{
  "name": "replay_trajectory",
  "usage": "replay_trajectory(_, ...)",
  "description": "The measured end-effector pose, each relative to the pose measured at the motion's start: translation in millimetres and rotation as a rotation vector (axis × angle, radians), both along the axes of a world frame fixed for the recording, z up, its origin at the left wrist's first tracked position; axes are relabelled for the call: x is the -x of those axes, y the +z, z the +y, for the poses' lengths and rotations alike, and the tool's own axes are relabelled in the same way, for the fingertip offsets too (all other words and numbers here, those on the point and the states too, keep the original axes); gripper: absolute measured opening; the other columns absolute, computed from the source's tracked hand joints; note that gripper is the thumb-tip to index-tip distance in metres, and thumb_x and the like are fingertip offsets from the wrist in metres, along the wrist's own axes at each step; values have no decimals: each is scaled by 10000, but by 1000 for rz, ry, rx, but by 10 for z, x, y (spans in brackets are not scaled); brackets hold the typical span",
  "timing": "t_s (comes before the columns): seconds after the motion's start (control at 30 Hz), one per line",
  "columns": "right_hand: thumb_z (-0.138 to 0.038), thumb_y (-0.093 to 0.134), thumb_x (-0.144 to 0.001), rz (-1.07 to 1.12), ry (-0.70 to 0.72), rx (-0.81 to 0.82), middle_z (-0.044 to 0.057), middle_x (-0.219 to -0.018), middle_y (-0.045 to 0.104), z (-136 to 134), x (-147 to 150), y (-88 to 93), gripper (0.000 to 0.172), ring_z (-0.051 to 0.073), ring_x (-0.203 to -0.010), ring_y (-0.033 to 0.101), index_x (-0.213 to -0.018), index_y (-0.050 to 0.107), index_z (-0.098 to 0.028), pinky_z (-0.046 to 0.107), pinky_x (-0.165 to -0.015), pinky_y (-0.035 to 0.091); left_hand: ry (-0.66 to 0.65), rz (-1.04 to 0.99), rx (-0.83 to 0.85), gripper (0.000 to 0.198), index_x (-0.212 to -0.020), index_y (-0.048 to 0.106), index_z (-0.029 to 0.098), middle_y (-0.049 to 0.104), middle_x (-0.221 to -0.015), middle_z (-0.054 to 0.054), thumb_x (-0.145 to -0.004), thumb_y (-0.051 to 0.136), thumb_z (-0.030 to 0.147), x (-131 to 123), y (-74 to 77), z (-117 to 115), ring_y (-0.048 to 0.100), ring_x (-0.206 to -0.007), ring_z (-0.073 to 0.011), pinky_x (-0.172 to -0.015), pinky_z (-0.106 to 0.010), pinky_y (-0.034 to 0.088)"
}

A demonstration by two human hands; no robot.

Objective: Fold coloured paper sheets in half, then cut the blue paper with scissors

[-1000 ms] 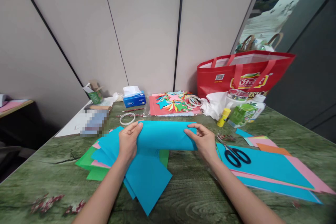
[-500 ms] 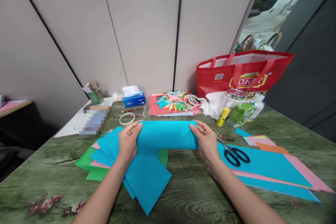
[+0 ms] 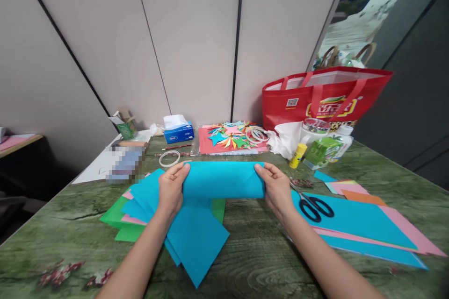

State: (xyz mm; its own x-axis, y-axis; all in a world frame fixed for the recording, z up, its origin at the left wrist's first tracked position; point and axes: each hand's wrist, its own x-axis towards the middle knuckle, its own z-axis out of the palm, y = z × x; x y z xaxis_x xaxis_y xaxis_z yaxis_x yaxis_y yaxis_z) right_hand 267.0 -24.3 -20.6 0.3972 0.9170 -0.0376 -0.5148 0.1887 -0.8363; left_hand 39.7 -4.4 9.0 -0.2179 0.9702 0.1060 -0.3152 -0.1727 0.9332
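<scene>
A folded blue paper (image 3: pixel 223 180) is stretched level between my hands, above the table. My left hand (image 3: pixel 171 188) pinches its left end, thumb in front. At the right end, my right hand (image 3: pixel 277 188) grips it the same way. Below and to the left lies a fanned pile of blue sheets (image 3: pixel 198 240), with pink and green paper (image 3: pixel 119 217) showing under it. Black-handled scissors (image 3: pixel 312 206) rest on a stack of blue and pink sheets (image 3: pixel 368 219) beside my right forearm.
Along the back stand a blue tissue box (image 3: pixel 178 133), a packet with paper stars (image 3: pixel 233 140), a yellow glue stick (image 3: pixel 298 156), a green box (image 3: pixel 318 152) and a red bag (image 3: pixel 291 103). A tape roll (image 3: pixel 169 159) lies behind my left hand.
My right thumb and fingers have shifted very slightly at the paper's right end. Both hands keep hold of the paper in nearly the same place.
</scene>
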Motion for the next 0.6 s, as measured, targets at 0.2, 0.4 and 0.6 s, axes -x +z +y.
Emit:
replay_trajectory(0.2, -273, 807, -474, 17, 16, 19, -25, -600, 663, 3, -9, 3, 269, 91, -495, 535, -667, 648, -174, 209, -498, 425, -11, -17, 3, 306, -737, 715, 138, 682, -592, -26, -501, 797, 314, -2, 9, -10, 595, -577, -139, -582, -238, 474)
replay_trajectory(0.4, -281, 810, -468, 23, 35, 24, -26, -588, 658, 2, -14, 3, 280, 89, -495, 529, -667, 647, -169, 204, -490, 416, -5, -10, 3, 287, -727, 712, 133, 687, -608, -32, -512, 793, 305, -3, 4, -1, 602, -590, -148, -579, -246, 478)
replay_trajectory(0.6, -287, 806, -479, 12, 55, 25, -31, -558, 638, 6, -21, -3, 263, 91, -483, 508, -655, 650, -170, 211, -476, 408, -15, -1, 3, 279, -724, 713, 138, 694, -626, -32, -516, 791, 308, -5, 11, -14, 605, -598, -153, -591, -254, 479)
